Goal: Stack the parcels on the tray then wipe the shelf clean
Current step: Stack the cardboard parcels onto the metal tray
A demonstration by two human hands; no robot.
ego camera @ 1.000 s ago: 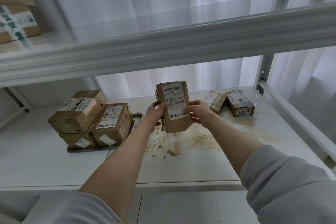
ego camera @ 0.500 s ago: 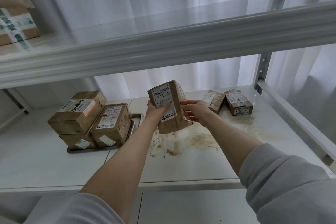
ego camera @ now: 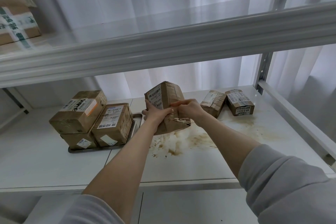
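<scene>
Above a brown stain [ego camera: 192, 140] on the white shelf [ego camera: 54, 165], the left hand [ego camera: 156, 114] and right hand [ego camera: 188, 111] curl round a parcel [ego camera: 166, 96] held in the air. Its long axis is nearly upright, with the top tipped toward 11 o'clock. At 9 o'clock is a tray [ego camera: 137, 115] of stacked parcels [ego camera: 112, 123]. At 2 o'clock lie two loose parcels [ego camera: 239, 102].

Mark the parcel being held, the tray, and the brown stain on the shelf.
held parcel [ego camera: 170, 94], head view, upper brown face.
tray [ego camera: 136, 120], head view, bare right end.
brown stain [ego camera: 183, 142], head view, thick smear below the held parcel.
</scene>
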